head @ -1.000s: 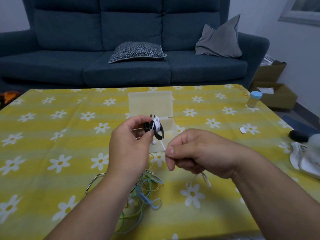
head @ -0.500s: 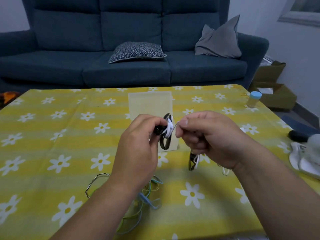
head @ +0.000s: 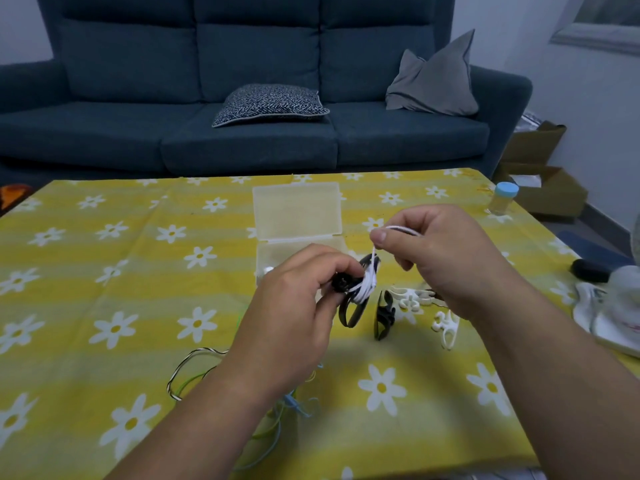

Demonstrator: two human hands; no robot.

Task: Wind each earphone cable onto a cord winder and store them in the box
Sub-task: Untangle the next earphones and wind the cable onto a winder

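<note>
The left hand (head: 294, 306) is raised over the middle of the bench (head: 86, 271). Its fingers (head: 329, 258) are curled, with the thumb and fingertips pinching one end of a black winder (head: 350, 315), whose free loop hangs down toward the cloth. A white cable (head: 365, 289) is wrapped in several turns round the winder's waist. From the wraps the cable climbs toward 1 o'clock into the right hand (head: 440, 258), where the thumb (head: 381, 235) and forefinger pinch it. A short bow of it arches over the knuckle, and the other fingers are folded into the palm.

The box (head: 298, 209) sits on the bench at 12 o'clock from the left hand, open, with its clear lid tipped back. Its base is partly hidden behind the left knuckles, and what it contains cannot be made out.

At 4 o'clock from the held winder, under the right wrist, a spare black winder (head: 384, 315) and two white winders (head: 410, 299) (head: 446, 327) lie near each other on the cloth. At 6 o'clock, partly under the left forearm, is a tangle of loose cables (head: 292, 402) in green, blue and black-and-white stripe.

A bottle (head: 502, 199) with a blue cap stands near the bench's corner at 2 o'clock. A sofa (head: 138, 133) with two cushions lies beyond the 12 o'clock edge.
</note>
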